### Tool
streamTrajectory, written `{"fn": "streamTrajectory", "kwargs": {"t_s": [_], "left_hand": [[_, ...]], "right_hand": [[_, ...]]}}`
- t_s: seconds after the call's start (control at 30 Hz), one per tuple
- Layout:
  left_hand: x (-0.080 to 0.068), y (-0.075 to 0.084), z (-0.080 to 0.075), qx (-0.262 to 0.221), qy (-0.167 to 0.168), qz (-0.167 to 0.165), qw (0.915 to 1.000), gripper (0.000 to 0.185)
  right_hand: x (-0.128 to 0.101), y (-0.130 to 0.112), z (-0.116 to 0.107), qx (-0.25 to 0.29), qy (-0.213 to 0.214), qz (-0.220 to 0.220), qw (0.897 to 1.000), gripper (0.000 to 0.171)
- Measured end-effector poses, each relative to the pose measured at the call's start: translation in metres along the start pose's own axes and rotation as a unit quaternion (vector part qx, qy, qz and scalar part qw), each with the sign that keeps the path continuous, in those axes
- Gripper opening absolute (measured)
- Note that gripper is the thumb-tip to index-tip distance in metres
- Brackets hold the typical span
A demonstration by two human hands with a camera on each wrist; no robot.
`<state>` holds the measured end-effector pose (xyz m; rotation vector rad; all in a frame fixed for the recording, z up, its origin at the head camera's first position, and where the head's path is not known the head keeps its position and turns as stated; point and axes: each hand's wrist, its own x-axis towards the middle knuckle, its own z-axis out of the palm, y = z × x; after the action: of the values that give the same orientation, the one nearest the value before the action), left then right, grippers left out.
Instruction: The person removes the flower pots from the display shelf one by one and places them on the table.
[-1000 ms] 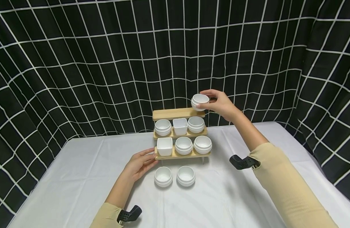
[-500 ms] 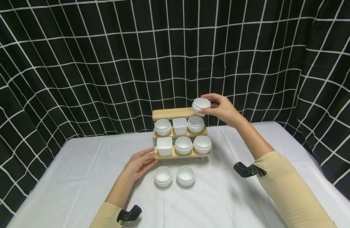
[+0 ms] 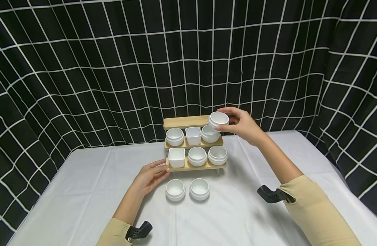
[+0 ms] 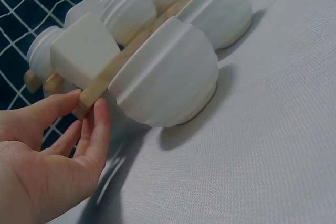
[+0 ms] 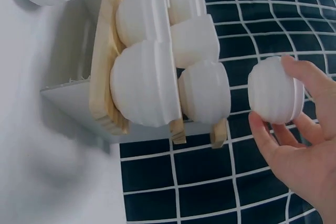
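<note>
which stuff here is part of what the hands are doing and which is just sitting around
In use:
- round bowl held by the right hand
- wooden rack, its bottom shelf end touched by the left hand

Lying about:
- two bowls on the cloth
- six bowls on the lower shelves
- checked curtain

You've got a white round bowl (image 3: pixel 218 119) in your right hand (image 3: pixel 242 123); all other bowls (image 3: pixel 187 189) are white too. Stepped rack (image 3: pixel 188 122) is light natural wood. Surface (image 3: pixel 84 191) has a white cloth, backdrop (image 3: pixel 114 61) is black with a white grid, sleeves (image 3: pixel 317 212) are beige.
</note>
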<state>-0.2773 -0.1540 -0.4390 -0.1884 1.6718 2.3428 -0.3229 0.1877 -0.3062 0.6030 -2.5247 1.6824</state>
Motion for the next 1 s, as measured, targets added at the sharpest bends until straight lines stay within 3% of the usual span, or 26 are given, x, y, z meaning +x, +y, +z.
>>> {"fn": "streamTrajectory", "kwargs": {"t_s": [1.0], "left_hand": [[-0.001, 0.000, 0.000, -0.005, -0.010, 0.004, 0.9999, 0.053]], "right_hand": [[-0.045, 0.017, 0.013, 0.032, -0.012, -0.007, 0.999, 0.064]]}}
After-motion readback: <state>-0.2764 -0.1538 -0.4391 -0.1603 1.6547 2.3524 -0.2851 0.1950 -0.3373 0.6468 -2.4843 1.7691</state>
